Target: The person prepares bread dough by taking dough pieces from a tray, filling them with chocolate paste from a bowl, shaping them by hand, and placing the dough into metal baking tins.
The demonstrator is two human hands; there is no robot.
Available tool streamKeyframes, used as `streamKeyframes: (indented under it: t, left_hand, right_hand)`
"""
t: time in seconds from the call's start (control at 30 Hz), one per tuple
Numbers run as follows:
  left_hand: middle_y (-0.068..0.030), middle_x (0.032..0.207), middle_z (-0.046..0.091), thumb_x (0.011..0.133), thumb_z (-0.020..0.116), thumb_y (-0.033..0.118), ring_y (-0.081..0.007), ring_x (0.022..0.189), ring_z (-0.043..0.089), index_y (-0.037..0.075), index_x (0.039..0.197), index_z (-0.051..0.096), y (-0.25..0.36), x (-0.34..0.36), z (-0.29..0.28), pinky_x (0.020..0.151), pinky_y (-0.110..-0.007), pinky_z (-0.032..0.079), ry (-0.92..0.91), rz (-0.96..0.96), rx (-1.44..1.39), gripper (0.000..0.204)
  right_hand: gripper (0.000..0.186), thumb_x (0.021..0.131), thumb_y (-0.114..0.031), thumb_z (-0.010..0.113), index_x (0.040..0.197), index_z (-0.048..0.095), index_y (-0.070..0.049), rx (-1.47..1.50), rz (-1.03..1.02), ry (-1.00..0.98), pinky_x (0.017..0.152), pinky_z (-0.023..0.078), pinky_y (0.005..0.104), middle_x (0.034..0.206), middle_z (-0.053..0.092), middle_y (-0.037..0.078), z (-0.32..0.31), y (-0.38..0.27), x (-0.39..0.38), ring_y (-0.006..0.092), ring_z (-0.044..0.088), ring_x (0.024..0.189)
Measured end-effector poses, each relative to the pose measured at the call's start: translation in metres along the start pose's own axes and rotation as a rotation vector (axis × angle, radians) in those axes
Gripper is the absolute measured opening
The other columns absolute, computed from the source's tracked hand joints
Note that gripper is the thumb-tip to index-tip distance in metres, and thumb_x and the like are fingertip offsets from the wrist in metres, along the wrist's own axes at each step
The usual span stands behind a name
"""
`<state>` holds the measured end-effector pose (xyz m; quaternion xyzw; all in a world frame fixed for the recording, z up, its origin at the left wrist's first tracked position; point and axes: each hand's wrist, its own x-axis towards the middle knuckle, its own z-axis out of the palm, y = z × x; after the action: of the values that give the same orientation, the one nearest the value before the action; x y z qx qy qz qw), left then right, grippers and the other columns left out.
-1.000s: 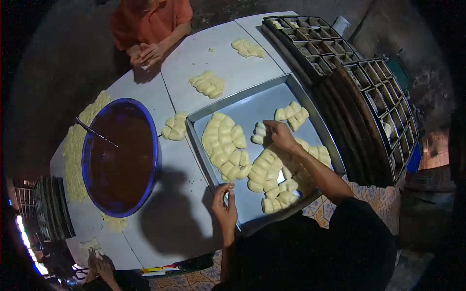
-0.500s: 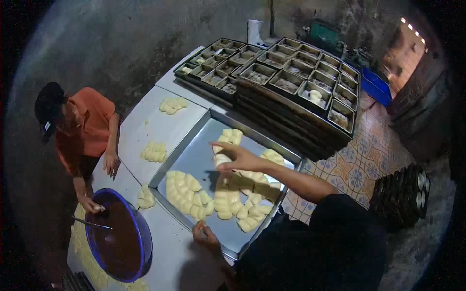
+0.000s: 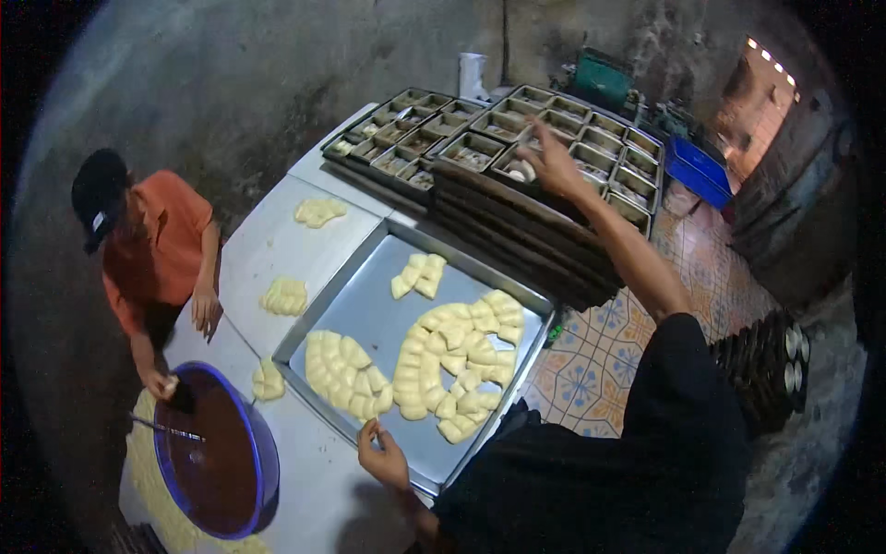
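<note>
My right hand is stretched over the stacked loaf pans, its finger and thumb apart. Just below the thumb a pale dough piece lies at one pan compartment. My left hand rests by the near edge of the metal tray, fingers curled and fingertips together at the corner of a dough group; whether they pinch any dough is too small to tell. In the tray lie a left group of scored dough pieces, a larger curved group and a small far cluster.
Across the table, a person in an orange shirt holds a small piece over a blue basin of brown contents. Several dough portions lie on the white table. A blue crate and stacked dark pans stand at right.
My right hand has swung from above the tray to the loaf pans, and the dough piece it carried is now at a compartment. My left hand stays near the tray's edge.
</note>
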<state>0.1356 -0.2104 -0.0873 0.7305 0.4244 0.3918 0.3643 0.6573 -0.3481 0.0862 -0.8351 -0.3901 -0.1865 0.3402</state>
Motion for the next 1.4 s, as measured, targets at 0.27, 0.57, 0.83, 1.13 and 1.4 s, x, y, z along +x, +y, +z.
streamKeyframes:
  t: [0.27,0.57,0.83,1.13,1.4]
  left_hand:
    - [-0.0155,0.091,0.066,0.088,0.056,0.007,-0.0235,0.085,0.063,-0.005,0.098,0.062,0.017,0.008,-0.014,0.078,-0.034,0.049,0.027,-0.191,0.002,0.017]
    - [-0.014,0.091,0.067,0.091,0.052,0.015,-0.0221,0.088,0.065,-0.007,0.099,0.061,-0.006,-0.011,-0.02,0.08,-0.032,0.05,-0.057,-0.132,-0.07,0.025]
    - [-0.0075,0.107,0.062,0.092,0.06,0.018,-0.0113,0.091,0.056,-0.005,0.116,0.059,0.076,-0.008,-0.006,0.08,-0.025,0.046,-0.081,-0.211,-0.554,0.033]
    - [-0.0068,0.09,0.064,0.082,0.068,0.006,-0.0108,0.083,0.059,-0.004,0.089,0.067,0.049,-0.013,-0.021,0.074,-0.024,0.046,0.098,-0.345,-0.624,0.012]
    - [-0.0261,0.144,0.027,0.046,0.05,0.093,-0.0359,0.131,0.033,-0.008,0.141,0.022,0.056,0.035,-0.07,0.107,-0.046,0.029,-0.239,-0.203,-2.138,0.142]
  right_hand:
    - [0.024,0.084,-0.003,0.059,0.108,0.06,0.0,0.301,-0.413,-0.26,0.081,0.05,0.0377,0.116,0.057,0.018,0.036,-0.148,-0.109,0.0294,0.061,0.095]
    - [0.032,0.077,-0.016,0.068,0.106,0.064,-0.004,0.302,-0.217,-0.847,0.074,0.048,0.0351,0.099,0.055,0.012,0.122,-0.158,-0.208,0.0262,0.056,0.088]
    - [0.026,0.079,-0.01,0.069,0.104,0.066,-0.003,1.005,-0.208,-0.753,0.073,0.046,0.0268,0.103,0.054,0.011,0.069,-0.272,-0.208,0.0139,0.054,0.088]
    - [0.031,0.082,-0.021,0.063,0.11,0.064,-0.006,1.09,-0.167,-0.79,0.096,0.036,0.0405,0.117,0.045,0.014,0.126,-0.315,-0.22,0.0282,0.042,0.112]
    - [0.091,0.082,-0.039,0.067,0.148,0.012,-0.009,1.463,-0.038,-1.467,0.102,0.032,0.0366,0.143,0.029,0.012,0.175,-0.333,-0.232,0.0237,0.032,0.128]
